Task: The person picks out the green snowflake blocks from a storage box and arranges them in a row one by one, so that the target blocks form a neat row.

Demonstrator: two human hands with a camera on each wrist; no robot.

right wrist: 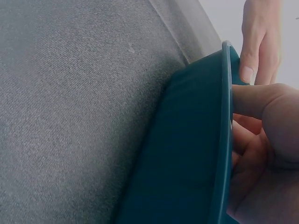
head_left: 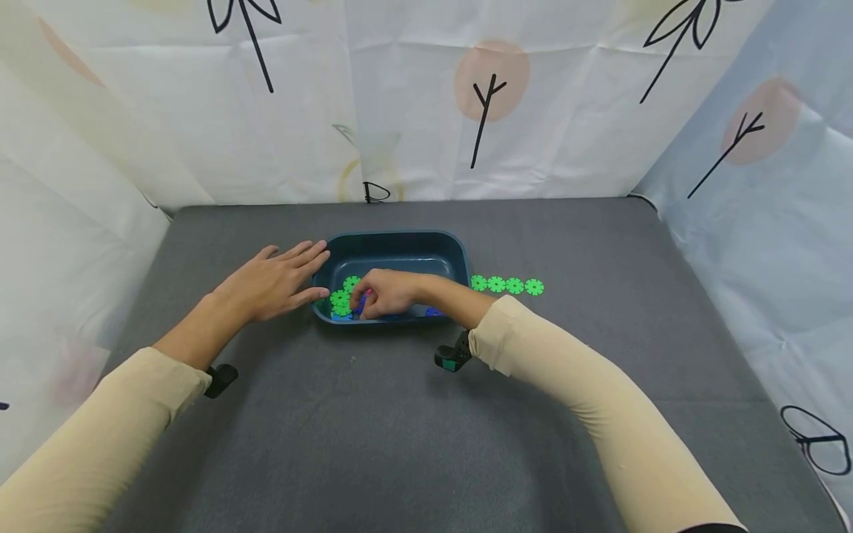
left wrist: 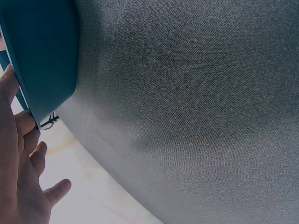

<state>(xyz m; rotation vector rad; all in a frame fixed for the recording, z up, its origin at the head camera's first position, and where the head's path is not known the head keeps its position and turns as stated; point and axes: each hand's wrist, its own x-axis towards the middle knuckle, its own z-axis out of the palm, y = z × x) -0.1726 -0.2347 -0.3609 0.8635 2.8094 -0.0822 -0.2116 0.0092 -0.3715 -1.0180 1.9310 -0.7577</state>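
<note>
A dark teal plastic tray [head_left: 400, 238] with a raised rim stands on the table. Green flower-shaped discs [head_left: 340, 298] lie at its left end, with blue discs [head_left: 433, 312] along the near side. My left hand [head_left: 283, 280] rests on the tray's left rim, fingers spread and mostly straight. The right hand [head_left: 386, 292] reaches down inside the tray with bent fingers, beside the green discs and a bit of pink [head_left: 368, 293]. In the right wrist view, the tray's wall [right wrist: 187, 140] hides those fingertips, so whether they pinch a disc is unclear.
Just right of the tray, several green flower-shaped discs [head_left: 505, 285] form a row on the grey cloth-covered table [head_left: 373, 429]. Behind the table hangs a white patterned curtain [head_left: 413, 111], with more curtain at both sides.
</note>
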